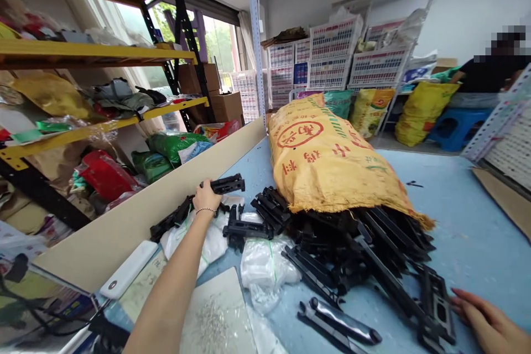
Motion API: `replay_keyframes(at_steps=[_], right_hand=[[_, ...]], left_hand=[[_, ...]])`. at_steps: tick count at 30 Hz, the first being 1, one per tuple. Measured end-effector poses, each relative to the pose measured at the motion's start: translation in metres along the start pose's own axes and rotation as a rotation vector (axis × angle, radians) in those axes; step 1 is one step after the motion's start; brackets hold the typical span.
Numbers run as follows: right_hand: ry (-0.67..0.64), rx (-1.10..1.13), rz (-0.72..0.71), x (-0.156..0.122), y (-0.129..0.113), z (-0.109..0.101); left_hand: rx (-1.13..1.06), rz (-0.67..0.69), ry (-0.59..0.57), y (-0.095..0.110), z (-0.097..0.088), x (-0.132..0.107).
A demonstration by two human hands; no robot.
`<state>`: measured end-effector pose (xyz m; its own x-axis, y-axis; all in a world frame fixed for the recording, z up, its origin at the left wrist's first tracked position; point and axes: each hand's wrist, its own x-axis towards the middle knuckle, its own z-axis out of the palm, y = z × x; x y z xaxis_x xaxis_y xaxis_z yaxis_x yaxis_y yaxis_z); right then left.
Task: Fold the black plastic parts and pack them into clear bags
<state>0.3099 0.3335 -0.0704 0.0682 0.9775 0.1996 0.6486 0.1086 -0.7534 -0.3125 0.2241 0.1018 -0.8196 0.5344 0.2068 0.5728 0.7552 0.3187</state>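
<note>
My left hand (pixel 206 197), with a beaded bracelet at its wrist, is closed around a black plastic part (pixel 229 183) near the low beige board. More black parts (pixel 172 221) lie just left of that hand. At the lower right edge my right hand (pixel 489 323) has its fingers stretched out and holds nothing visible. Its fingertips are beside a black slotted frame (pixel 435 298); I cannot tell whether they touch. A heap of long black parts (pixel 332 249) spills from the mouth of a yellow woven sack (pixel 319 160). Glossy black pieces (pixel 338 323) lie at the front.
Clear bags of small pieces (pixel 267 265) and a white board with tiny bits (pixel 219 315) lie on the blue table (pixel 468 215). A white device (pixel 130 268) is at left. The beige board (pixel 145 196) edges the table. A person (pixel 493 72) sits at the back right.
</note>
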Motion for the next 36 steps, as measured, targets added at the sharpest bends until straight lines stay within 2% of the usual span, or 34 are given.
replay_keyframes(at_steps=[2,4,7,9,11,13,15,17,21,26,28,31,34,36], right_hand=[[-0.02,0.205,0.197,-0.004,-0.019,-0.004],[-0.022,0.302,0.257,-0.013,-0.045,-0.011],[0.023,0.255,0.107,-0.044,-0.09,-0.024],[-0.056,0.314,-0.037,-0.074,-0.119,-0.029],[-0.154,0.296,-0.181,-0.106,-0.139,-0.028],[-0.224,0.26,-0.271,-0.134,-0.148,-0.025],[-0.262,0.25,-0.285,-0.157,-0.147,-0.023],[-0.271,0.273,-0.258,-0.175,-0.142,-0.023],[-0.253,0.363,-0.221,-0.196,-0.147,-0.019],[-0.33,0.47,-0.206,-0.208,-0.175,-0.003],[-0.376,0.525,-0.137,-0.214,-0.18,0.0],[-0.378,0.524,-0.028,-0.226,-0.177,-0.005],[-0.503,0.457,-0.021,-0.245,-0.17,-0.017],[-0.655,0.598,0.057,-0.262,-0.167,-0.021]], left_hand=[[-0.04,0.1,0.045,0.015,-0.012,-0.031],[-0.138,0.277,0.097,0.032,-0.02,-0.074],[-0.329,0.622,0.096,0.052,-0.019,-0.147],[-0.373,0.842,0.008,0.061,-0.009,-0.189],[-0.345,1.024,-0.084,0.068,0.007,-0.219],[-0.31,1.107,-0.127,0.073,0.023,-0.235],[-0.32,1.105,-0.104,0.076,0.034,-0.24],[-0.361,1.103,-0.051,0.075,0.036,-0.239],[-0.41,1.117,-0.018,0.07,0.019,-0.239],[-0.588,1.07,-0.204,0.068,-0.013,-0.265],[-0.661,1.089,-0.225,0.065,-0.026,-0.282],[-0.734,1.072,-0.289,0.055,-0.039,-0.309],[-0.877,0.959,-0.474,0.045,-0.042,-0.333],[-1.109,0.771,-0.674,0.04,-0.036,-0.351]])
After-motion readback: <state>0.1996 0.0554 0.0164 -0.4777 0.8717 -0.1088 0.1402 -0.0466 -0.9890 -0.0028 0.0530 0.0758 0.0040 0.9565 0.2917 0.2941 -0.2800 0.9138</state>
